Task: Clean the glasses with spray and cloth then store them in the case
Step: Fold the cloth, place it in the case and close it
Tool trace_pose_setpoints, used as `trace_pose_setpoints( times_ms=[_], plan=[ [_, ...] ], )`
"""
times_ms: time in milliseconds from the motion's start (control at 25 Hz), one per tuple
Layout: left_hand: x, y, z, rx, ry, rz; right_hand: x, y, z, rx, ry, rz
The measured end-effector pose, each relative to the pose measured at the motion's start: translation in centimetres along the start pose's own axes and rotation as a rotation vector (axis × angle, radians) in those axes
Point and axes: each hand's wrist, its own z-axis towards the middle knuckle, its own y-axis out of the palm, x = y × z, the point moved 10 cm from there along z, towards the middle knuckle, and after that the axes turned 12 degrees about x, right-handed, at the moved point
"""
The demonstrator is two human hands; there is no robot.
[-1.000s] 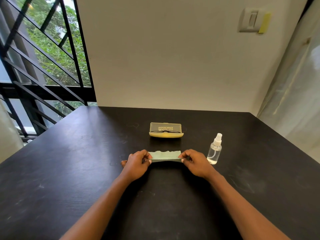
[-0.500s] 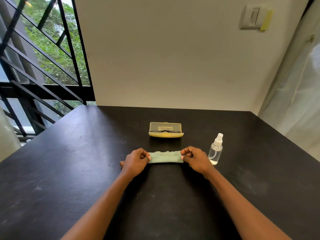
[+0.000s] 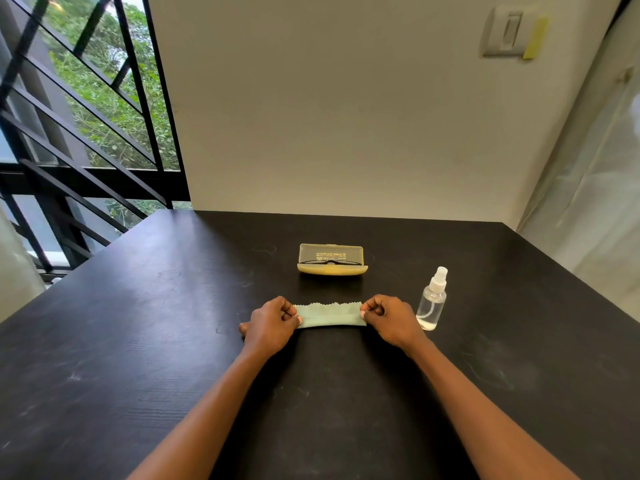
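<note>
A pale green cleaning cloth (image 3: 329, 316), folded into a narrow strip with a zigzag far edge, lies on the black table (image 3: 138, 341). My left hand (image 3: 272, 323) pinches its left end and my right hand (image 3: 389, 318) pinches its right end. Beyond the cloth stands a yellow glasses case (image 3: 331, 270) with its lid up; dark-framed glasses (image 3: 329, 261) rest inside it. A small clear spray bottle (image 3: 432, 301) with a white nozzle stands upright just right of my right hand, apart from it.
The table's far edge meets a white wall (image 3: 346, 133). A black railing and window (image 3: 69, 150) are at the left, a translucent curtain (image 3: 595, 202) at the right. A wall switch (image 3: 507, 31) sits high up.
The cloth strip has become a little narrower and flatter between my hands. Both hands stay at its ends; the case and bottle have not moved.
</note>
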Motion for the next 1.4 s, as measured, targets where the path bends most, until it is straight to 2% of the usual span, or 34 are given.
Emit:
trace_pose_setpoints(
  times_ms=[320, 480, 560, 720, 840, 1000, 1200, 1400],
  plan=[
    [-0.1, -0.1, 0.0, 0.016, 0.006, 0.016, -0.9, 0.1, 0.2, 0.014, -0.095, -0.146],
    [0.3, -0.8, -0.1, 0.086, 0.062, -0.041, -1.7, -0.5, -0.3, 0.092, -0.172, -0.183],
    [0.8, -1.2, -0.2, 0.090, 0.143, -0.034, -2.6, -0.6, -0.7, 0.081, -0.250, -0.166],
    [2.5, 0.4, -1.5, -0.118, 0.411, 0.193, -4.3, 0.5, -1.9, -0.088, -0.465, -0.301],
    [4.1, 0.7, -2.2, -0.078, 0.574, 0.409, -5.1, 1.1, -2.5, -0.130, -0.558, -0.446],
    [5.6, 1.1, -3.1, -0.033, 0.761, 0.600, -6.1, 1.0, -3.3, -0.084, -0.687, -0.577],
    [5.3, 0.4, -3.2, -0.005, 0.707, 0.517, -5.4, 0.5, -3.3, -0.080, -0.657, -0.546],
    [3.8, 0.5, -2.2, -0.076, 0.534, 0.353, -4.6, 0.3, -2.9, -0.079, -0.563, -0.406]
  ],
)
